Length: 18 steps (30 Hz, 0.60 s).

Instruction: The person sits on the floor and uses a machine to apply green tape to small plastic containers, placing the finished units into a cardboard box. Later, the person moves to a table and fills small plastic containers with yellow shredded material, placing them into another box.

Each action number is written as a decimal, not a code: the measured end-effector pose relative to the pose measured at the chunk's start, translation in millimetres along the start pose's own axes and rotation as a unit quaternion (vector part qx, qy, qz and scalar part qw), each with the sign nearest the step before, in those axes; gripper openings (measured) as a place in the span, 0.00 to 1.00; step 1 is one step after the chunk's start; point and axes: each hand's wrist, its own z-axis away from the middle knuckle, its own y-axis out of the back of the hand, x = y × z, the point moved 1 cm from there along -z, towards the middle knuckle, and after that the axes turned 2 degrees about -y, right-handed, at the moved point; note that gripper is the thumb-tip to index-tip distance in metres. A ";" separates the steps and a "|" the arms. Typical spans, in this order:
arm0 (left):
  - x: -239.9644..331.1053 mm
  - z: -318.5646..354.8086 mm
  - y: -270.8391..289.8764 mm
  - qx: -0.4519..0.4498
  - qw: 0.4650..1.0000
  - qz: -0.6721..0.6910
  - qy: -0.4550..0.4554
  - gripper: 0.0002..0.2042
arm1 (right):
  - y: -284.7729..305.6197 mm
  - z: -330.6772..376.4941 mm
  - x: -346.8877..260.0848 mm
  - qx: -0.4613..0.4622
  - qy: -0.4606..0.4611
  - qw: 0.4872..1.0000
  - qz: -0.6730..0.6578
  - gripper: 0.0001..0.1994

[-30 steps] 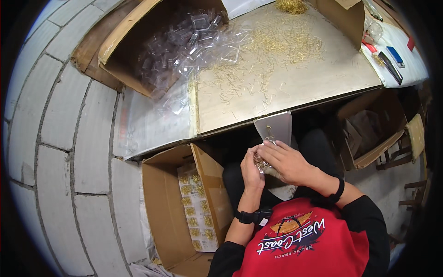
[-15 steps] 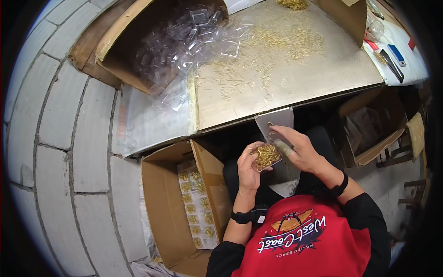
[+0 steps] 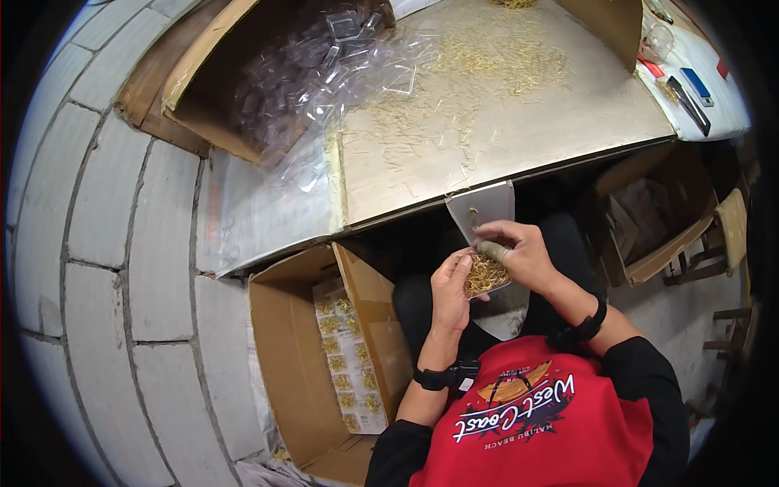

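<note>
Left hand, its fingers partly closed, grips the near-side edge of a small, shallow, clear plastic box heaped with thin, gold-coloured, bent metal pieces, which sits just right of that hand. Right hand is half curled over the box's far edge, fingers bent toward the thumb; whether it pinches a piece cannot be told. Just beyond both hands, a smooth pale-grey panel slopes down from the beige tabletop. Left of the left hand stands an open brown cardboard carton.
</note>
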 end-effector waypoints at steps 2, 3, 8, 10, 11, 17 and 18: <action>-0.2 0.7 -1.3 0.007 1.000 0.002 0.011 0.14 | 0.4 -2.7 1.9 0.016 -0.005 1.000 -0.013 0.08; 0.1 0.3 -1.2 0.002 1.000 0.003 0.014 0.14 | 2.3 -0.2 -3.2 0.014 0.009 0.999 0.042 0.09; 0.2 0.3 4.4 -0.027 0.999 -0.002 0.020 0.15 | 3.1 3.9 -6.1 -0.014 0.350 0.877 0.328 0.15; -1.0 1.9 4.6 -0.017 0.999 0.033 0.014 0.16 | -4.8 11.8 -8.5 -0.084 0.366 0.864 0.335 0.17; -1.3 2.5 4.3 -0.013 0.999 0.051 0.011 0.17 | -5.2 13.8 -9.4 -0.092 0.359 0.863 0.342 0.18; -0.2 2.4 -0.3 -0.012 0.999 0.048 0.023 0.27 | 7.3 -3.2 -21.1 -0.020 0.233 0.937 0.258 0.14; -1.1 2.5 0.2 -0.019 0.999 0.034 0.032 0.29 | 7.5 -8.3 -17.4 -0.066 0.177 0.957 0.219 0.13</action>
